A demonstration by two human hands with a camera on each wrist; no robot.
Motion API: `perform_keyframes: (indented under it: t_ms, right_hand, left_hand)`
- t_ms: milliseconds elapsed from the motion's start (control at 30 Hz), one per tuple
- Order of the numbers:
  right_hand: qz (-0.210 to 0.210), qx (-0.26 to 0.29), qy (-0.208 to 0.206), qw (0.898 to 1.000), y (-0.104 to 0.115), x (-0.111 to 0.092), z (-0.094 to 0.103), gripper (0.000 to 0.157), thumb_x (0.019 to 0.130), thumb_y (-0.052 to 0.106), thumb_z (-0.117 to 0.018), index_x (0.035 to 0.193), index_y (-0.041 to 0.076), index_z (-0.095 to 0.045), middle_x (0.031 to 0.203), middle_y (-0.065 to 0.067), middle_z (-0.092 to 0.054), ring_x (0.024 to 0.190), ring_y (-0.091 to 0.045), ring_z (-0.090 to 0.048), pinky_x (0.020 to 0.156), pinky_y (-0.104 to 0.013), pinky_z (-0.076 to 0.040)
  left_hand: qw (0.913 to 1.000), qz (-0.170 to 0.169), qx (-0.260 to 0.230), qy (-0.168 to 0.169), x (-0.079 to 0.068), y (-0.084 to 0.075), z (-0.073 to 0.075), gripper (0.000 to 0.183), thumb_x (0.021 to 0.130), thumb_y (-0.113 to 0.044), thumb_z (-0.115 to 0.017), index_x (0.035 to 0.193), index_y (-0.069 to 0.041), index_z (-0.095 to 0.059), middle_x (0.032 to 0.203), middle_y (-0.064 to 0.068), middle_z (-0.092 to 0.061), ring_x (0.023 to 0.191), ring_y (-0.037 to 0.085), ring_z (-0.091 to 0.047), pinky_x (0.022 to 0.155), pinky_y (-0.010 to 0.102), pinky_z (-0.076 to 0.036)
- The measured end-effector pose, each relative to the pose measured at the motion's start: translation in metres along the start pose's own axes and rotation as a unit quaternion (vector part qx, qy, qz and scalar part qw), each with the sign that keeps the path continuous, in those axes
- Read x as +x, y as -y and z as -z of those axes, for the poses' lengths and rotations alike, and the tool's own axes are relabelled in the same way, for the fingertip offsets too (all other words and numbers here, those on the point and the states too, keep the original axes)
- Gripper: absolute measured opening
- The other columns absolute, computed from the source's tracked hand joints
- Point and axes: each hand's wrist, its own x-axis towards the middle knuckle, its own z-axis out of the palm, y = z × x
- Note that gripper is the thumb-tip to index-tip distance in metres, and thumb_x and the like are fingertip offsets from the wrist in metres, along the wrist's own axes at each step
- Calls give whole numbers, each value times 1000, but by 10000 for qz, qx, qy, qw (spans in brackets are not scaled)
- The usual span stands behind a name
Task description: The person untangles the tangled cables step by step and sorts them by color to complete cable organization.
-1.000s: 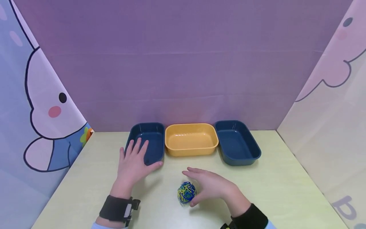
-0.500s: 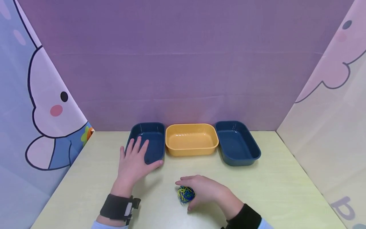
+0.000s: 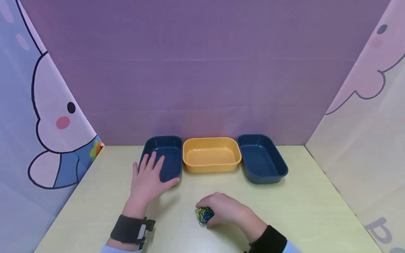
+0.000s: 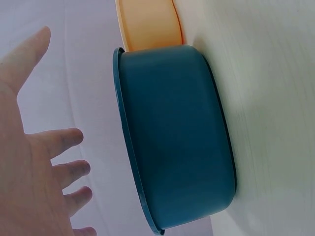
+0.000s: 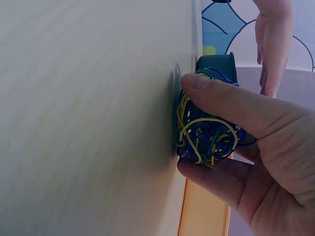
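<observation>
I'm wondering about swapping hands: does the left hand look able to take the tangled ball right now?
Probably not: the right hand grips the tangled ball and would block a clean hold, though nothing stands between that ball and the left hand.

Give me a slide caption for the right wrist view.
The right hand grips a ball of tangled blue and yellow strands.

3 smooth, glossy plastic trays (image 3: 212, 168); rough, wiry ball (image 3: 204, 215); matt backdrop (image 3: 205, 77).
</observation>
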Motion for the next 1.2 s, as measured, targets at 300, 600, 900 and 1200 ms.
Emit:
perform_keyframes:
  t_ms: [300,600,900,1200]
  right_hand:
    - [67,110,-162,9998,-6,-5,2,61,69,23,-87,125,21,-63,118,13,-61,107,-1,-51,94,-29,-46]
    - [243,680,-726,9947,-15,-14,23,59,73,24,-84,126,18,-61,119,12,-60,106,-2,-52,94,-31,-46]
    - [-151,1408,-1565,9775,-16,-33,61,64,72,34,-84,130,31,-57,118,15,-60,99,-6,-56,78,-28,-54]
    - [2,2416,-2760,9303,-23,-58,79,62,74,22,-84,129,27,-57,118,2,-60,94,-17,-61,70,-32,-58]
  left_hand:
    - [9998,-137,-59,-110,2,-3,-2,108,71,-86,-48,148,-12,-34,154,18,-17,139,37,2,106,69,1]
    - [10000,-92,-11,-34,2,-4,0,108,70,-88,-45,147,-13,-36,154,18,-18,139,38,-1,106,69,1]
    - [9999,-57,-83,-22,3,-3,1,106,71,-87,-47,147,-14,-36,155,17,-17,139,37,0,106,69,1]
    - [9999,-44,-112,13,1,-4,2,105,71,-86,-48,147,-15,-37,154,16,-19,139,36,0,106,68,0]
